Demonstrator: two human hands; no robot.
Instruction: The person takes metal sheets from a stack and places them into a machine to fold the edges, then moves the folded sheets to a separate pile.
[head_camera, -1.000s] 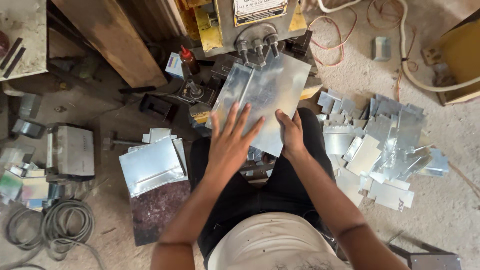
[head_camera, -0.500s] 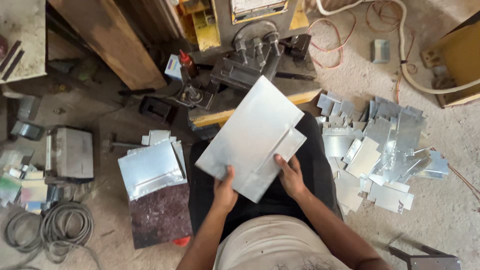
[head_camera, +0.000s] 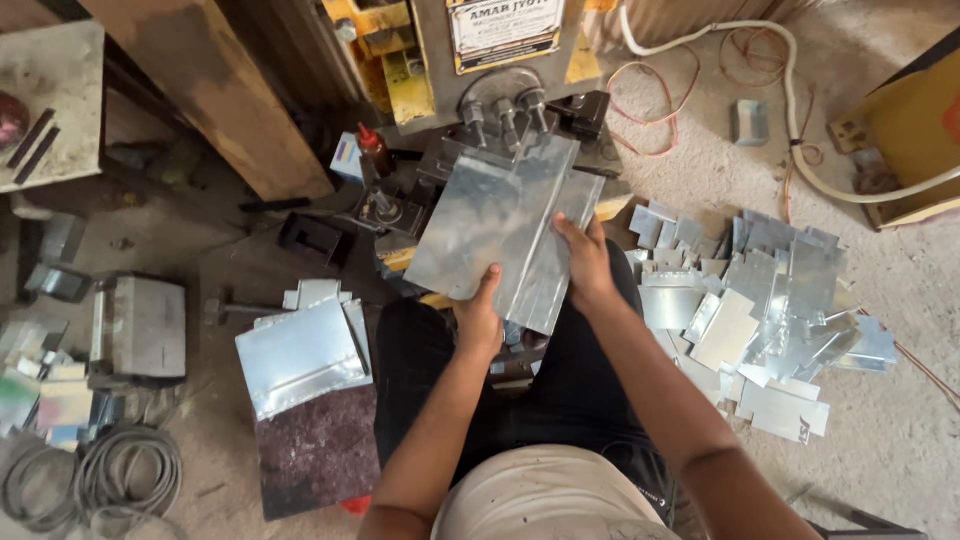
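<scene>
Now both hands (head_camera: 480, 318) (head_camera: 585, 262) have seemingly pushed the metal sheet (head_camera: 500, 225) pressward.

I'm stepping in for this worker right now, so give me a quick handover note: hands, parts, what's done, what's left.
Left hand: grips the near edge of the metal sheet.
Right hand: holds the sheet's right side.
Sheet: far end at the press tooling, a fold line along its length.
Done: cut pieces piled on the floor to the right; folded sheets stacked to the left.
Left: whether this sheet is pressed yet can't be told.
</scene>
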